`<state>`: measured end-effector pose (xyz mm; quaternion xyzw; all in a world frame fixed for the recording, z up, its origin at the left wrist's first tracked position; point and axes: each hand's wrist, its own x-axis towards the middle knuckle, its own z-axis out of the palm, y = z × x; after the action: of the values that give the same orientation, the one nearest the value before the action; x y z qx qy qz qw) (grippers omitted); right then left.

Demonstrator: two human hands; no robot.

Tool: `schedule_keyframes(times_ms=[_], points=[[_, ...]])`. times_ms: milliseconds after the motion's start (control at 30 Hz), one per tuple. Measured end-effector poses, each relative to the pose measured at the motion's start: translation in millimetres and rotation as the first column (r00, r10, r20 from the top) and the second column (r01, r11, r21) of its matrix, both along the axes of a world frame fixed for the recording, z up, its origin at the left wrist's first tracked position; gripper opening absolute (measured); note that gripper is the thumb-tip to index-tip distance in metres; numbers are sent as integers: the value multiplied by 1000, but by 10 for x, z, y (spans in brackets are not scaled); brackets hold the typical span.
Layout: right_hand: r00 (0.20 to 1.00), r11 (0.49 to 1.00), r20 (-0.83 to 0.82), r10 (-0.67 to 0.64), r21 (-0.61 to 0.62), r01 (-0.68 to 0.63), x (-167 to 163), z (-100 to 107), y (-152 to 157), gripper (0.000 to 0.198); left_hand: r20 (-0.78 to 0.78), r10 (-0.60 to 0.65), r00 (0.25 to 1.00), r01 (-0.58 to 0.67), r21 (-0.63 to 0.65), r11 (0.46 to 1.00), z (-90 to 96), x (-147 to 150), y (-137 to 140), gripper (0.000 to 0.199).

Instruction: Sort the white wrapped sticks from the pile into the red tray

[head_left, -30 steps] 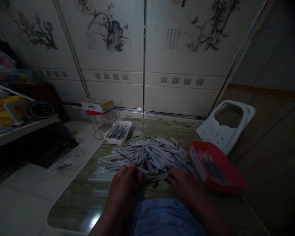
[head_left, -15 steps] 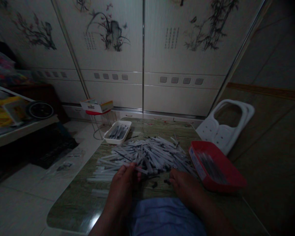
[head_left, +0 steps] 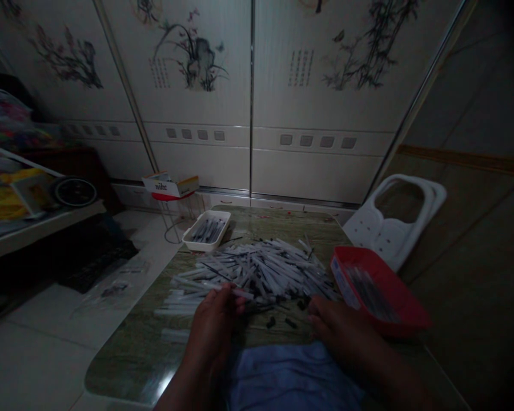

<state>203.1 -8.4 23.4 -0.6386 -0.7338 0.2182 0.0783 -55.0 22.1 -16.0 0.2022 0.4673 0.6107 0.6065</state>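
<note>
A big heap of white pen barrels (head_left: 261,268) lies across the middle of a low greenish table (head_left: 132,354). My left hand (head_left: 214,325) pinches one white barrel (head_left: 240,293) at the heap's near edge. My right hand (head_left: 338,328) rests on the table beside the heap's right end, fingers curled near some small black caps (head_left: 278,322); whether it holds anything is hidden in the dim light. A red tray (head_left: 405,311) with dark pens stands just to its right.
A white tray (head_left: 208,229) with dark pens sits at the table's far left corner. A white plastic stool (head_left: 394,220) leans behind the red tray. Sliding wardrobe doors (head_left: 252,103) close the back. A small box on a red stand (head_left: 171,185) and a cluttered shelf (head_left: 25,211) stand left.
My right hand has shifted a little right and toward me, away from the black caps. My left hand keeps the barrel in about the same place.
</note>
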Motion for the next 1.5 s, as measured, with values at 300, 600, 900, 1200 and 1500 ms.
schedule_keyframes(times_ms=[300,600,900,1200,1500], points=[[998,999,-65,26,29,-24,53,72,-72,13,-22,63,998,-64,-22,998,26,17,21,14],[999,999,-37,19,28,-18,-42,107,-103,11,-19,26,999,-26,-21,999,-52,43,24,16],[999,999,-31,29,20,-28,-29,80,-89,11,-33,7,999,-8,-24,1000,-11,62,3,17],[995,998,-83,51,46,-47,-111,128,-137,12,-59,-98,993,96,-27,995,26,215,-82,27],[966,997,-257,22,76,-2,-345,158,-147,9,77,-223,972,227,-50,973,15,465,-279,26]])
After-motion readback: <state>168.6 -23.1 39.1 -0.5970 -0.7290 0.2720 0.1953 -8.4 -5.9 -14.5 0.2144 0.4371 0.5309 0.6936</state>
